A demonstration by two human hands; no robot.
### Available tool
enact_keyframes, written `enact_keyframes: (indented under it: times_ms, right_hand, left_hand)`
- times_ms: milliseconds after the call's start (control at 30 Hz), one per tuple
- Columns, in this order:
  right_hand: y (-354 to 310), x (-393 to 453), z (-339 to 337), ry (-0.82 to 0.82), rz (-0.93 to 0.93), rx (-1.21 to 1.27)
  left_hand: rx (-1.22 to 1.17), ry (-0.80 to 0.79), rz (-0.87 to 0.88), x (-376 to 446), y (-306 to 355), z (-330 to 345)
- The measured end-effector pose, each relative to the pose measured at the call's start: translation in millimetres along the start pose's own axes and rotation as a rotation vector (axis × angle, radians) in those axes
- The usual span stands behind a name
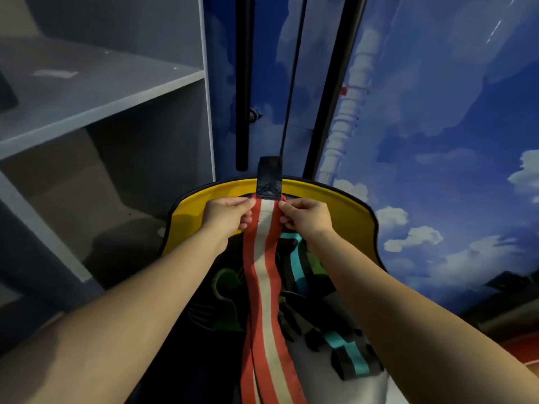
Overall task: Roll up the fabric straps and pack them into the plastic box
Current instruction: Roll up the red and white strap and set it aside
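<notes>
Both hands hold up the far end of a long red fabric strap with a cream stripe down its middle (264, 275). The left hand (226, 215) pinches the strap's left red edge between thumb and fingers, and the right hand (304, 217) pinches its right red edge in the same way, the two hands level with each other and just apart across the strap's width. Directly above the pinched spot the strap ends in a dark navy webbing tab with stitched crossing lines (269, 179), which stands upright. From the hands the strap runs down toward the person and off the bottom edge. Just to the right of the strap, and below the right hand, lies a second fabric strap with dark and turquoise stripes (338, 339), partly bunched on a pale surface. Behind the strap's top end is a yellow curved panel with a dark rim (335, 205). To the left of the strap stands a grey shelf unit (102, 91); to its right is a blue wall printed with white clouds (452, 141).
</notes>
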State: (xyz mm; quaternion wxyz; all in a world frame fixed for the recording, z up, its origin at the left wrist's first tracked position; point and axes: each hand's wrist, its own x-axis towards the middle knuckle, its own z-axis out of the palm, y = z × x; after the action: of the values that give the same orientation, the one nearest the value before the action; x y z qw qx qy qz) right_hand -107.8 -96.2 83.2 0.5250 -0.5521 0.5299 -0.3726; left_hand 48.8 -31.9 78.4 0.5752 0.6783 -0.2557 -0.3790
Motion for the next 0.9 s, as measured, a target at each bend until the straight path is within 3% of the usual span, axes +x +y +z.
enact_keyframes:
  times_ms: [200, 400, 567, 900]
  right_hand:
    - [43, 41, 28, 0.058, 0.055, 0.045]
    - [78, 59, 42, -0.115, 0.095, 0.082]
    - [85, 46, 37, -0.193, 0.149, 0.153]
    - [82, -35, 13, -0.231, 0.198, 0.269]
  left_hand:
    - [-0.005, 0.043, -0.097, 46, -36, 12]
    - [0.021, -0.059, -0.173, 57, -54, 14]
    - [0.012, -0.113, -0.165, 45, -65, 9]
    - [0.041, -0.056, -0.114, -38, -81, 0]
